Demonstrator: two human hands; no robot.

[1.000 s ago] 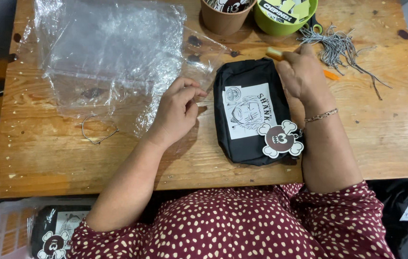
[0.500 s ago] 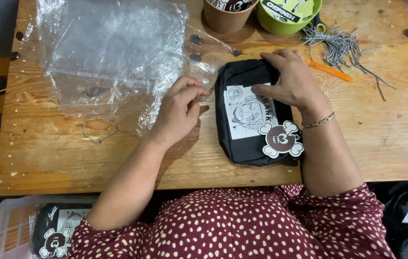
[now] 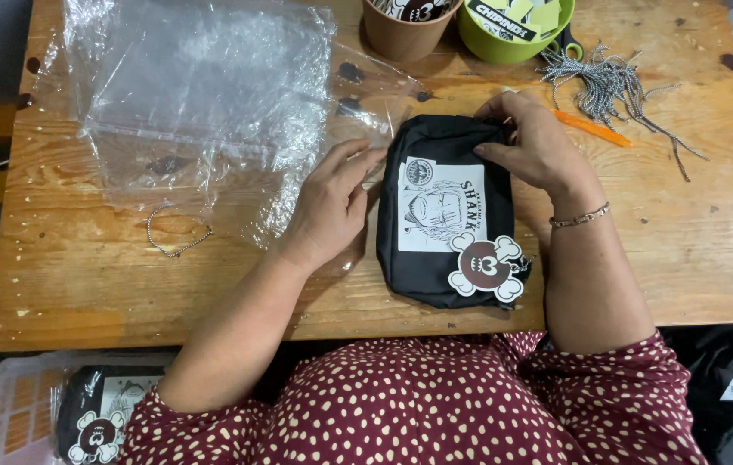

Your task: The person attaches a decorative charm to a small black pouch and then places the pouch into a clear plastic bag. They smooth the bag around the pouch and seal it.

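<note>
A black pouch with a white printed patch and a round skull-and-bones tag lies on the wooden table in front of me. My right hand grips the pouch's far right corner, fingers curled over its top edge. My left hand rests just left of the pouch, fingertips pinching the edge of a clear plastic bag close to the pouch's side. A bracelet circles my right wrist.
A brown paper cup and a green bowl stand at the far edge. A bundle of striped cords and an orange tool lie at the right. A small ball chain lies left. A white basket with another pouch sits below left.
My right hand has drawn back from the orange tool by the cords onto the pouch's far corner. The left hand has stayed by the pouch's left side.
</note>
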